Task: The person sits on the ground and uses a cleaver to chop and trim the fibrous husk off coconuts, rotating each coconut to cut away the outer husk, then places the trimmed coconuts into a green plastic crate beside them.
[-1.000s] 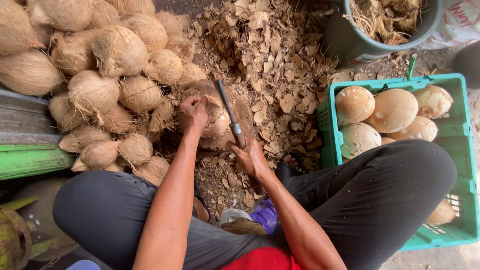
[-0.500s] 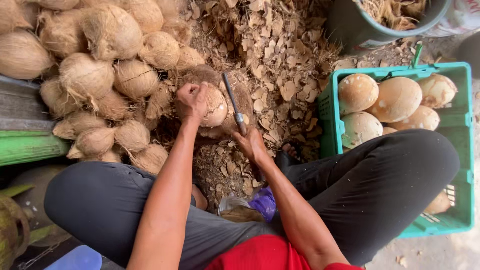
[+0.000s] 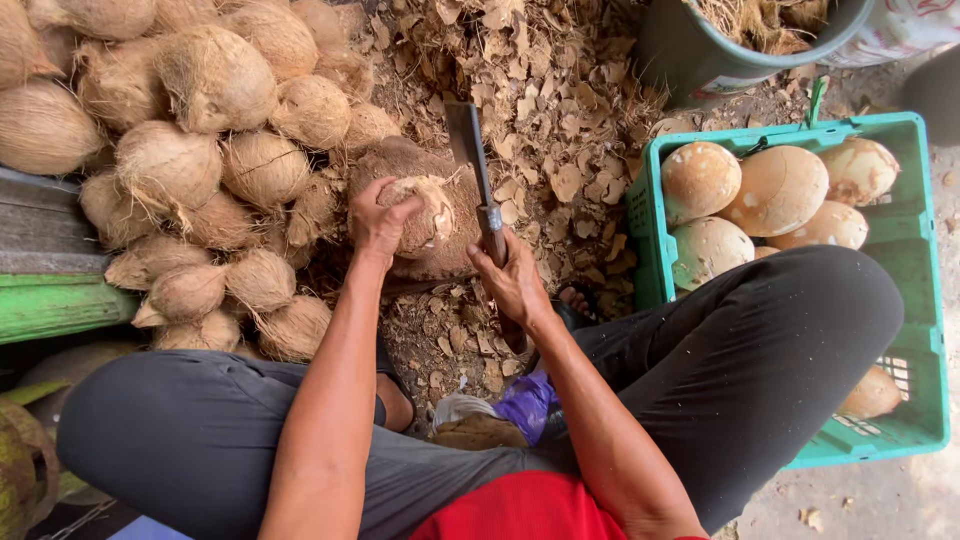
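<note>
My left hand (image 3: pixel 378 218) grips a partly husked coconut (image 3: pixel 425 212) that rests on a round wooden block (image 3: pixel 452 240). My right hand (image 3: pixel 512 282) is closed on the handle of a cleaver (image 3: pixel 472 160), whose blade points away from me just right of the coconut. Both forearms reach forward between my knees, which are in dark trousers.
A heap of fibrous brown coconuts (image 3: pixel 200 140) fills the left. A green plastic crate (image 3: pixel 925 330) on the right holds several peeled pale coconuts (image 3: pixel 780 190). Husk chips (image 3: pixel 560 110) cover the ground ahead. A dark bucket (image 3: pixel 700 60) stands behind the crate.
The cleaver has shifted slightly right and up beside the coconut. My left hand has turned the coconut on the block, showing more pale shell.
</note>
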A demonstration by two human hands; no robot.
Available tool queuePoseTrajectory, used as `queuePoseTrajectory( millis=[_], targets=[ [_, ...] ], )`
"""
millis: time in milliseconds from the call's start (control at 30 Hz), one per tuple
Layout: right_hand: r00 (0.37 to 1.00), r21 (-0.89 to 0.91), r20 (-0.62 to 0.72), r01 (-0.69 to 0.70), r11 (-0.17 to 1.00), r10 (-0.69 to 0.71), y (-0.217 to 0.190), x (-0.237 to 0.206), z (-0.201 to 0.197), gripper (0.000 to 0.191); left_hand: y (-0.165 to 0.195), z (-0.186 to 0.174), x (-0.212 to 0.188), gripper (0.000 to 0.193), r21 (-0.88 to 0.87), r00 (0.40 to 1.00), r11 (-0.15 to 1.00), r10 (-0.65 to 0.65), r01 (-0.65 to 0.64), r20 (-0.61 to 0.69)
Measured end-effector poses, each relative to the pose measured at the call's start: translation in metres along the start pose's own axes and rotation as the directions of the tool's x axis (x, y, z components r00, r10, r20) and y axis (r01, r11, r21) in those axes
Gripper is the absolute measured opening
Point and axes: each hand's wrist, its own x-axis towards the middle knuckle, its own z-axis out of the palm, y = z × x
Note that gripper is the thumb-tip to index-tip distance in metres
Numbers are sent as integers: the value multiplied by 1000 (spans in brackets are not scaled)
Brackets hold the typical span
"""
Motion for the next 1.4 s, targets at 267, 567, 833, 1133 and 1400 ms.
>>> queuePoseTrajectory(
  millis=[267,567,833,1133,1400],
  targets=[
    [989,-119,56,-133,984,140,-23,-11,14,32,43,17,-2,44,146,917,920,-324,363,-234],
    [996,126,-84,2,992,9,-29,-8,15,27,32,21,27,43,191,938,938,-237,288,-251],
    [989,11,-100,110,994,-108,-17,-2,7,39,47,21,20,50,151,872,874,-417,462,-255],
    [988,-238,-27,-151,960,149,-17,2,19,39,44,21,9,41,126,922,930,-312,346,-230],
    [938,-309,-3,-330,892,346,-20,9,14,20,25,22,15,48,165,967,965,-172,204,-186]
  ],
)
